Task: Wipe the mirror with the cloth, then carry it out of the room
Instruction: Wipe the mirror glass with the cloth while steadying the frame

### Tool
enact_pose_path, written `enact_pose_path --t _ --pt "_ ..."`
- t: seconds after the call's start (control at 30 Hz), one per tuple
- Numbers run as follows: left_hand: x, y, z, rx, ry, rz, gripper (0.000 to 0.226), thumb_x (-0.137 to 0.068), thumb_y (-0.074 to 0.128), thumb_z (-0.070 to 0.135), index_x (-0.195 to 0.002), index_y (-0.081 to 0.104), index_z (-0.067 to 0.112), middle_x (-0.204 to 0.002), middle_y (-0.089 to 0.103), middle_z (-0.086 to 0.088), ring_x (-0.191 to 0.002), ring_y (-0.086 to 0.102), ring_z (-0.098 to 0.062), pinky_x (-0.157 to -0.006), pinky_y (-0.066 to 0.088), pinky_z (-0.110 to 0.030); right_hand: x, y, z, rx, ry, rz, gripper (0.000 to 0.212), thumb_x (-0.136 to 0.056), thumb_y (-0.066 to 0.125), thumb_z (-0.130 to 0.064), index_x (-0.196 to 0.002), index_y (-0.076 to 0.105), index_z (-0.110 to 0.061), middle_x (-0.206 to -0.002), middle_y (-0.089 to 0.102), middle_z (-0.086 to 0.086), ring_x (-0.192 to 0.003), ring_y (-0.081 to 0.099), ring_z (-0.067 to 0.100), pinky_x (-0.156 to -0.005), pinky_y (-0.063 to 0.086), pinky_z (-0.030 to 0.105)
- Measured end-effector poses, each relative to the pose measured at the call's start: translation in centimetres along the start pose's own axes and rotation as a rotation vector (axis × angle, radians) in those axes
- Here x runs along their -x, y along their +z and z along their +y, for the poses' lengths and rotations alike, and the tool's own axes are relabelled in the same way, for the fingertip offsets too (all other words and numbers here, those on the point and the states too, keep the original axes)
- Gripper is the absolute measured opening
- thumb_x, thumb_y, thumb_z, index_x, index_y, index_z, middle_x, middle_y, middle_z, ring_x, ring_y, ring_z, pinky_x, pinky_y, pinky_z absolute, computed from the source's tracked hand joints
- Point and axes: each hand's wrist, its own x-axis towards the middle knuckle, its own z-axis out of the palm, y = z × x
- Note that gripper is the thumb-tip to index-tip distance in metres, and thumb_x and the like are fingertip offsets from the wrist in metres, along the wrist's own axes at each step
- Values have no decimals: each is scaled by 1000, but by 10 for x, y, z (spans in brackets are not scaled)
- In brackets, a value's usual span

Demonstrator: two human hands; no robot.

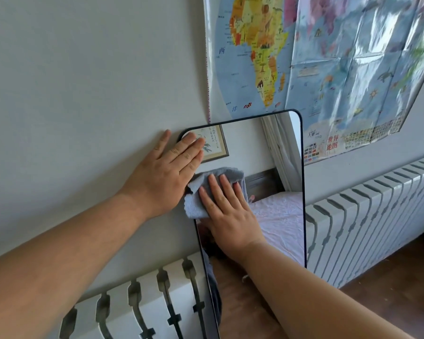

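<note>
Mirror [274,167] leaned on wall above radiator [367,216]. Right hand [230,216] pressed grey cloth [206,189] flat on glass, grip wide. Left hand [167,172] flat, fingers splayed, across mirror's top-left corner.

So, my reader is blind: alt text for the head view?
Right hand presses a grey cloth flat on a black-framed mirror leaning against the wall; left hand steadies its upper left edge, below a world map.
</note>
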Motion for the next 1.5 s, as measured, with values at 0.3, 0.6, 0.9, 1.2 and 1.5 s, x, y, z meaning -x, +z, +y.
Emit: enact_pose_path --t 0.3,0.6,0.9,1.2,1.5 --pt "1 3 7 28 -37 48 59 -107 53 19 -163 46 2 -176 37 -18 -166 30 -39 -130 29 -73 63 30 -2 10 17 -158 87 -106 56 -40 -176 7 -21 -185 -4 10 -170 -4 37 -133 17 64" --pt "-2 4 23 49 5 77 56 -106 50 12 -159 49 -3 -173 38 -26 -163 35 -46 -131 33 -68 39 5 31 4 60 -119 74 -109 50 -43 -173 22 -17 -184 1 8 -170 -5 32 -135 13 59" --pt "0 6 40 41 152 -21 58 -104 46 15 -159 49 -3 -172 40 -26 -161 39 -45 -131 37 -65 103 29 32 0 152 -234 83 -109 48 -44 -175 3 -22 -180 -28 2 -168 -19 29 -134 15 62" --pt "2 9 40 52 142 -38 60 -105 37 15 -162 43 -3 -175 34 -25 -164 32 -44 -133 32 -64 56 4 59 -106 289 -191 70 -110 29 -43 -172 0 -29 -180 -25 -1 -167 -23 25 -135 1 54" --pt "3 7 41 64 124 -38 60 -105 35 16 -160 46 -4 -174 36 -25 -163 34 -45 -132 34 -65 122 27 33 -169 402 -355 63 -118 33 -40 -175 9 -25 -177 -30 -4 -164 -32 20 -136 9 56"
